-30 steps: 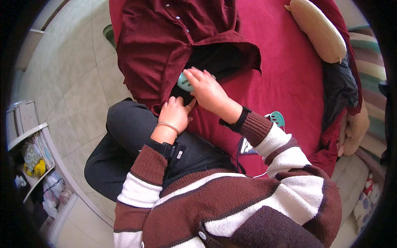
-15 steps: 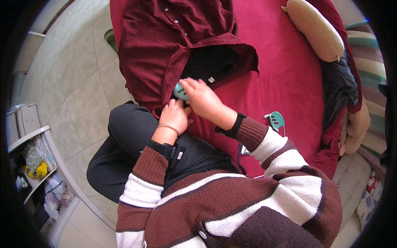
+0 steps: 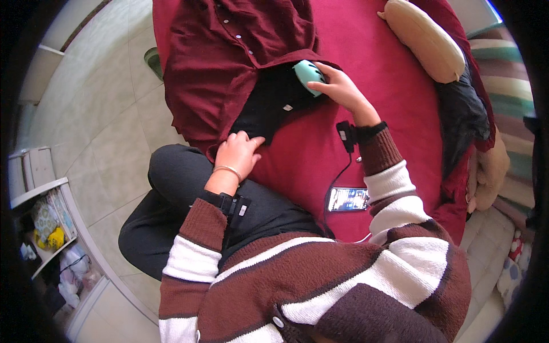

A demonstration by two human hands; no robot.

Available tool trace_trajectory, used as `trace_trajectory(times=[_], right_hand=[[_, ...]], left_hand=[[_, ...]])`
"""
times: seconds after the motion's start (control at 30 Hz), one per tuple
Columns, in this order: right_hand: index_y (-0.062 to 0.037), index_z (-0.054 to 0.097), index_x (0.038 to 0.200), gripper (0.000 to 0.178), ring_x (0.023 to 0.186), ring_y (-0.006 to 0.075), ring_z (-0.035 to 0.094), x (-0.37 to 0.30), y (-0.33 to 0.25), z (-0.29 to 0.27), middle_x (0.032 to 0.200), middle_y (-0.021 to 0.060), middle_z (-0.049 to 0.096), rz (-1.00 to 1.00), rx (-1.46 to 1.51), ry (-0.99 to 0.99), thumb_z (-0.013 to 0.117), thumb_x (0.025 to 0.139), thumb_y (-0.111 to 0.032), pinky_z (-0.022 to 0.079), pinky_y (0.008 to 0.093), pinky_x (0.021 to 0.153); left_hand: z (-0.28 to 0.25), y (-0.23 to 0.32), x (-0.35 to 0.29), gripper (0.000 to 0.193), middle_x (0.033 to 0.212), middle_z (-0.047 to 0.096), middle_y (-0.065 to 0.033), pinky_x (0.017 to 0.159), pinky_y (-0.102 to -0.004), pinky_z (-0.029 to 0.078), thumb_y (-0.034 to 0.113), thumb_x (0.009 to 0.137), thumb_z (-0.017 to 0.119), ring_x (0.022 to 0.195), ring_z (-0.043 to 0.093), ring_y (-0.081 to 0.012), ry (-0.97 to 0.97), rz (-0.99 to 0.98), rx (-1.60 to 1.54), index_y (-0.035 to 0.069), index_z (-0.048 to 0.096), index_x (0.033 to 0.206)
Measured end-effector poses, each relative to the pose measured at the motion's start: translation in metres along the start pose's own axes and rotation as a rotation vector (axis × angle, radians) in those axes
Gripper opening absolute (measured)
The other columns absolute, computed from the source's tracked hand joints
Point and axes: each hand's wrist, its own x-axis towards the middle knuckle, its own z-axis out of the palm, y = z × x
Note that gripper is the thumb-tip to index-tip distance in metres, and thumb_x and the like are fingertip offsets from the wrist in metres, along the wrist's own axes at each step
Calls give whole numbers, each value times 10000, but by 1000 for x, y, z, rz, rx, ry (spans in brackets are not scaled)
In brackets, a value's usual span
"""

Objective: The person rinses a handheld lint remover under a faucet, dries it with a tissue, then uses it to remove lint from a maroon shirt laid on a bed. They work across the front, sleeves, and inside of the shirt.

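Observation:
A maroon button-front garment point(image 3: 206, 86) lies on the red bedcover, its lower part turned back to show the black inside point(image 3: 266, 97). My right hand point(image 3: 343, 91) is closed around a mint-green, rounded handheld tool point(image 3: 309, 77) with dark slots. That tool is over the right part of the black inside, by the folded hem. My left hand point(image 3: 237, 157) lies on the near edge of the garment with its fingers apart. Whether its fingertips pinch any cloth is hard to see. A small white label point(image 3: 287, 107) shows on the black fabric.
A phone with a lit screen point(image 3: 349, 199) and a dark cable lie on the red bedcover point(image 3: 389, 68) beside my right forearm. A tan plush cushion point(image 3: 426, 43) and dark cloth point(image 3: 463, 123) are along the right. Open shelves point(image 3: 54, 228) stand at lower left.
My right hand has moved away from my left, up and right, carrying the mint-green tool across the black inside. A second mint-green slotted piece on the bed is out of sight near my forearm.

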Motion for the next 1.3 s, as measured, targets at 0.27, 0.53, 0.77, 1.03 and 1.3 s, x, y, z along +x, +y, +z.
trace_trajectory(times=[0.27, 0.53, 0.77, 1.03, 1.3], right_hand=[[21, 448, 1429, 529, 1324, 299, 516, -46, 33, -23, 1408, 175, 541, 390, 1210, 117, 468, 995, -281, 457, 425, 1056], [85, 450, 1370, 498, 1324, 410, 480, -39, 35, -18, 1366, 231, 528, 324, 1526, 88, 457, 1002, -251, 577, 455, 957], [51, 410, 1416, 515, 1276, 390, 532, -53, 20, 2, 1411, 215, 489, 385, 1423, -120, 445, 1011, -265, 574, 404, 960], [30, 410, 1445, 531, 1306, 319, 520, -68, 9, 6, 1438, 162, 506, 360, 1262, -36, 461, 1012, -273, 463, 394, 1044], [58, 449, 1418, 531, 1321, 354, 508, -119, -7, -37, 1435, 205, 514, 195, 1364, 130, 439, 1016, -288, 428, 425, 1112]], left_hand=[[6, 3, 20, 664, 1214, 563, -82, 958, -411, 504, 138, 749, 795, 1128, 566, -294, 196, -76, 27, 270, 570, 1359], [-8, -7, 3, 235, 887, 602, -48, 805, -391, 522, 124, 817, 700, 892, 611, -261, 304, 128, -148, 203, 749, 1033], [-25, 5, -25, 245, 852, 551, -90, 789, -385, 485, 5, 757, 683, 855, 573, -290, 397, 161, -235, 111, 759, 964], [-27, 7, -27, 242, 833, 529, -78, 768, -372, 469, -7, 745, 693, 833, 558, -274, 442, 180, -238, 110, 755, 947], [-50, 11, -37, 182, 818, 518, -55, 778, -352, 458, 30, 765, 730, 819, 543, -254, 410, 176, -411, 110, 754, 926]])
